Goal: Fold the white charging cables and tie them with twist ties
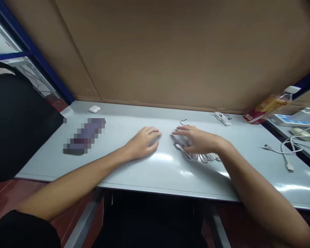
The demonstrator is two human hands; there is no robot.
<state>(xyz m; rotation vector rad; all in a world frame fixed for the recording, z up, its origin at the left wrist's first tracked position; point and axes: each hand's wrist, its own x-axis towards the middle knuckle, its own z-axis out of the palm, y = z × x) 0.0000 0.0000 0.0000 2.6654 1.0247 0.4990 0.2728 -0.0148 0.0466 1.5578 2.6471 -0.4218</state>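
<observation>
My left hand (145, 143) rests on the pale desk (134, 172) near its middle, fingers stretched out and slightly bent, with nothing in them. Across a short gap, my right hand (198, 138) hovers over or touches a coiled white cable (208, 158). Its fingers are apart, and the hand covers part of the coil, so contact is hard to judge. A thin black tie (183, 121) lies just beyond the right fingertips.
Another bundled white cable (222, 118) lies at the back right, near a drink bottle (267, 107). Loose cable ends (289, 166) trail over the right side. A white earbud case (94, 109) and a pixelated phone-like object (86, 136) lie left. A brown panel (165, 62) closes the back.
</observation>
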